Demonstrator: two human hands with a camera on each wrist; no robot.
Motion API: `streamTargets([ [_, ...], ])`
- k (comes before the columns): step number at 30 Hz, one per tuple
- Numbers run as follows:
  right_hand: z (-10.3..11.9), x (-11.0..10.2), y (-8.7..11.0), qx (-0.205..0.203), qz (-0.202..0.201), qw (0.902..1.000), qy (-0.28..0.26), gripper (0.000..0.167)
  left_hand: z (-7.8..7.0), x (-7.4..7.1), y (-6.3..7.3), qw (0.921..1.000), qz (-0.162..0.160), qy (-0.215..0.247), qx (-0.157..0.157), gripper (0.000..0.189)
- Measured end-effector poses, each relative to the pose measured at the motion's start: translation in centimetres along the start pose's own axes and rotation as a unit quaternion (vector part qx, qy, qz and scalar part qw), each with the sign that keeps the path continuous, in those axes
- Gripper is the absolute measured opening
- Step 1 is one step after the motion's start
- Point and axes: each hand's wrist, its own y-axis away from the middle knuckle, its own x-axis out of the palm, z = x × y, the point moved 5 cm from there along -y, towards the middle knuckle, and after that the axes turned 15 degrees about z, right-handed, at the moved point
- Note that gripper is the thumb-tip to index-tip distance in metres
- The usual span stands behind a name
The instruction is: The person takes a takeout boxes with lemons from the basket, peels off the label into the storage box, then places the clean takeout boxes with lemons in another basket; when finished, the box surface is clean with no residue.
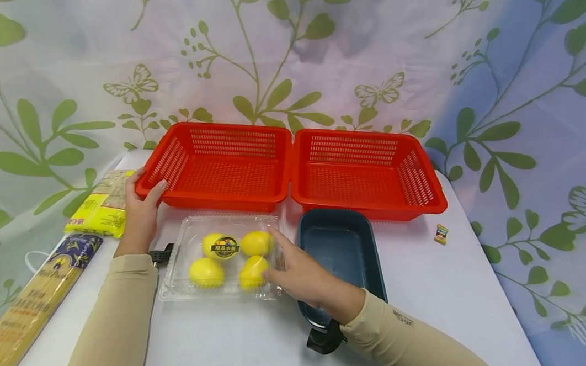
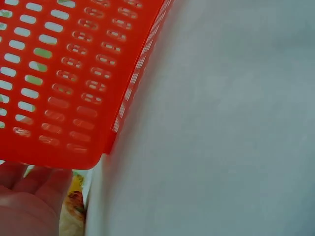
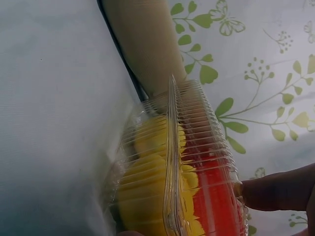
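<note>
At the front left corner of the left red basket point(image 1: 222, 197), my left hand point(image 1: 141, 214) grips the rim, its thumb over the edge. In the left wrist view, its fingers point(image 2: 42, 184) reach behind the basket's slotted wall point(image 2: 74, 155). A clear plastic fruit box point(image 1: 181, 279) with several yellow lemons point(image 1: 206, 271) and a dark label lies before the basket. My right hand point(image 1: 300, 274) holds this box by its right side. The right wrist view has one digit point(image 3: 275, 191) against the lid and another fingertip low at the lemon side.
A second red basket point(image 1: 366, 211) stands to the right of the first. Under my right forearm is a dark blue tray point(image 1: 336, 246). A yellow bag point(image 1: 98, 206) and a long noodle packet point(image 1: 33, 307) lie left; a small wrapped candy point(image 1: 441, 234) lies right.
</note>
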Motion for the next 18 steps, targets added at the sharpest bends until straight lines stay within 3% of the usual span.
streamTargets([
  [10, 0.0, 0.0, -0.1, 0.011, -0.007, 0.9999, 0.0, 0.093, -0.3, -1.5, 0.3, 0.998, -0.023, -0.039, -0.043, 0.085],
  [15, 0.0, 0.2, 0.0, 0.013, -0.005, 0.9999, 0.005, 0.092, -0.8, -0.9, 2.4, 0.9873, -0.05, -0.126, -0.083, 0.084],
  [18, -0.1, 0.2, 0.2, 0.014, -0.008, 0.9998, 0.009, 0.093, -1.3, -0.3, 4.3, 0.9808, -0.073, -0.145, -0.108, 0.085],
])
